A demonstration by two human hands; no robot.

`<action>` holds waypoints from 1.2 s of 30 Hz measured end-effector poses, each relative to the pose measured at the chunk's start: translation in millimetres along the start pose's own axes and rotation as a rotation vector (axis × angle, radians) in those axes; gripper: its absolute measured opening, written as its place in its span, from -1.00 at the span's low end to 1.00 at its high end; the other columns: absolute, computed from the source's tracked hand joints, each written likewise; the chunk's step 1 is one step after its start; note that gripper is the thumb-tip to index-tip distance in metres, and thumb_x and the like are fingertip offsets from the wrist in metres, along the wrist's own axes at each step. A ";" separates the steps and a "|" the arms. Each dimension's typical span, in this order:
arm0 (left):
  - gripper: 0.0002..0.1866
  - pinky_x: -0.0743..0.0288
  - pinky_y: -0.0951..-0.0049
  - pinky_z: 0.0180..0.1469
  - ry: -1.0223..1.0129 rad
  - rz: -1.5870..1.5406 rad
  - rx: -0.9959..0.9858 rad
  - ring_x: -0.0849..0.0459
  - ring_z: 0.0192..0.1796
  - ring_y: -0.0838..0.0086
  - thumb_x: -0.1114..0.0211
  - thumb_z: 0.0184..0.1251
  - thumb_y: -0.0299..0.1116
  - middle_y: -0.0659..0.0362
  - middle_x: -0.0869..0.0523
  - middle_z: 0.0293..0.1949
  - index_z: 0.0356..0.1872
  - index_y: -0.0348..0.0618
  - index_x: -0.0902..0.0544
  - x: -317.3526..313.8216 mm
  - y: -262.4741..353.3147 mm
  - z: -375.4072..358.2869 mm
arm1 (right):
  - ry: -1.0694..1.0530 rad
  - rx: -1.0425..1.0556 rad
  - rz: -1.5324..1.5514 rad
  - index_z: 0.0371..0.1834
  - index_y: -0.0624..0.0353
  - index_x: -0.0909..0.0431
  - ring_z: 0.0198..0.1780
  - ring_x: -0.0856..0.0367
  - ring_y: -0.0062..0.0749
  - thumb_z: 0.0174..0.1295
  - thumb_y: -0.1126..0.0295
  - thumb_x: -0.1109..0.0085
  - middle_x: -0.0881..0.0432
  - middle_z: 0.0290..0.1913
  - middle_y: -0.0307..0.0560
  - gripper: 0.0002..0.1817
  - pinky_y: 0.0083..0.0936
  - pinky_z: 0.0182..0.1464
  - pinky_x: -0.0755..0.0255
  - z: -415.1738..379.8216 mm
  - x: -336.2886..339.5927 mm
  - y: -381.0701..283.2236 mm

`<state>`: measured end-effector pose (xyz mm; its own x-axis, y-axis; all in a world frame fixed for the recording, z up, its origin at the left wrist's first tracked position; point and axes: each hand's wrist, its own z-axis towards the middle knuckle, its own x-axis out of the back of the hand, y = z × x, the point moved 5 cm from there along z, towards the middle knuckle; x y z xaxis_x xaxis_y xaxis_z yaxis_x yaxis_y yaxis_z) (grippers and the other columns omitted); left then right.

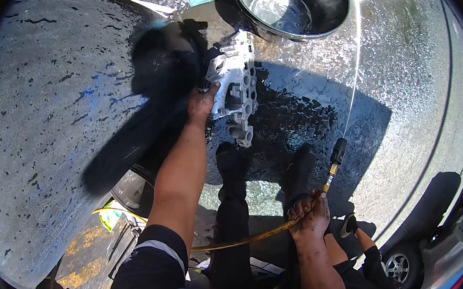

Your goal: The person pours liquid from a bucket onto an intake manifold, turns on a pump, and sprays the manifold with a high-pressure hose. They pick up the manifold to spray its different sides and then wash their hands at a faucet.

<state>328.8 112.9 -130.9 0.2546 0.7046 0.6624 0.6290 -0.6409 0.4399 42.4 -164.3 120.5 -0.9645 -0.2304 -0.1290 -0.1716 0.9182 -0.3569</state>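
My left hand (pixel 202 105) is closed on the near left edge of a silver cast-metal engine part (pixel 229 82) with a row of round ports. Its thumb lies on top; the other fingers are mostly hidden. The part stands tilted above the wet ground. My right hand (pixel 312 212) wraps round a yellow hose (pixel 258 240) just below its brass fitting (pixel 329 177). A black spray nozzle (pixel 339 151) tops the hose, and a thin water jet (pixel 354 73) shoots from it toward the far side, away from the engine part.
A black basin (pixel 325 27) with water in it stands beyond the engine part. On the left is a large grey, paint-flecked curved surface (pixel 50 97). My dark shoes (pixel 230 158) are on wet pavement. Another person's leg (pixel 365 240) and a parked vehicle (pixel 445 263) are at lower right.
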 end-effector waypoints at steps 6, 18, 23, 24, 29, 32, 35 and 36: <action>-0.23 -0.42 0.16 0.32 -0.133 0.353 -0.242 -0.55 0.28 -0.04 -0.24 0.26 0.32 -0.15 -0.59 0.24 0.23 -0.16 -0.56 4.2 93.9 14.2 | -0.003 -0.010 -0.003 -0.13 0.03 -0.51 -0.71 -0.32 -0.49 0.50 0.04 -0.02 -0.30 -0.67 -0.30 -0.71 -0.48 -0.65 -0.29 8.0 5.8 -3.6; -0.03 -0.42 0.21 0.35 -0.291 0.631 -0.106 -0.49 0.36 -0.06 -0.44 -0.05 0.34 -0.30 -0.56 0.24 0.13 -0.44 -0.61 -15.7 130.0 25.6 | 0.000 -0.048 0.039 -0.11 0.06 -0.48 -0.72 -0.31 -0.46 0.53 0.07 0.05 -0.29 -0.67 -0.28 -0.71 -0.44 -0.64 -0.27 17.3 32.5 -8.1; -0.13 -0.31 0.12 0.41 -0.171 0.647 -0.043 -0.46 0.38 -0.02 -0.39 0.02 0.05 -0.12 -0.52 0.31 0.32 -0.30 -0.39 -20.7 157.8 -31.2 | -0.027 -0.079 0.085 -0.07 0.07 -0.45 -0.73 -0.32 -0.43 0.54 0.10 0.07 -0.32 -0.68 -0.26 -0.72 -0.41 -0.64 -0.30 15.5 48.3 -2.8; -0.13 -0.32 0.10 0.40 -0.156 0.639 -0.112 -0.47 0.36 -0.02 -0.39 0.02 0.04 -0.14 -0.53 0.27 0.30 -0.32 -0.39 -33.4 145.4 -21.1 | -0.038 -0.091 0.095 -0.06 0.07 -0.44 -0.73 -0.32 -0.43 0.54 0.11 0.06 -0.32 -0.68 -0.26 -0.73 -0.41 -0.64 -0.30 14.2 47.2 -3.8; -0.19 -0.36 0.05 0.35 -0.098 0.709 -0.422 -0.54 0.22 -0.07 -0.38 0.03 0.02 -0.24 -0.57 0.13 0.25 -0.31 -0.41 -60.0 142.6 -36.0 | -0.080 -0.102 0.138 -0.06 0.07 -0.43 -0.72 -0.33 -0.43 0.53 0.12 0.04 -0.34 -0.67 -0.26 -0.74 -0.40 -0.63 -0.32 10.8 60.0 -12.6; -0.20 -0.35 0.07 0.34 -0.115 0.738 -0.513 -0.53 0.21 -0.09 -0.38 0.05 -0.02 -0.26 -0.58 0.11 0.32 -0.22 -0.39 -75.2 152.4 -62.4 | -0.114 -0.114 0.169 -0.07 0.06 -0.44 -0.71 -0.34 -0.43 0.52 0.11 0.02 -0.34 -0.67 -0.26 -0.74 -0.39 -0.62 -0.33 14.5 68.4 -19.6; -0.19 -0.34 0.09 0.35 -0.091 0.874 -0.478 -0.51 0.23 -0.08 -0.37 0.08 -0.08 -0.27 -0.57 0.10 0.40 -0.12 -0.33 -88.8 156.8 -76.2 | -0.089 -0.124 0.147 -0.09 0.05 -0.45 -0.70 -0.35 -0.44 0.51 0.10 -0.02 -0.33 -0.67 -0.26 -0.74 -0.40 -0.61 -0.33 14.2 75.2 -25.9; -0.18 -0.34 0.10 0.35 -0.115 0.911 -0.484 -0.51 0.24 -0.07 -0.37 0.09 -0.10 -0.26 -0.56 0.12 0.41 -0.12 -0.31 -90.3 157.8 -80.2 | -0.070 -0.126 0.134 -0.09 0.05 -0.45 -0.70 -0.35 -0.45 0.50 0.09 -0.04 -0.33 -0.67 -0.27 -0.74 -0.41 -0.61 -0.33 11.9 75.5 -28.2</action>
<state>346.2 -76.3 -72.6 0.5702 -0.0996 0.8154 -0.1924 -0.9812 0.0147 -23.2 -211.4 109.7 -0.9648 -0.1211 -0.2336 -0.0705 0.9743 -0.2140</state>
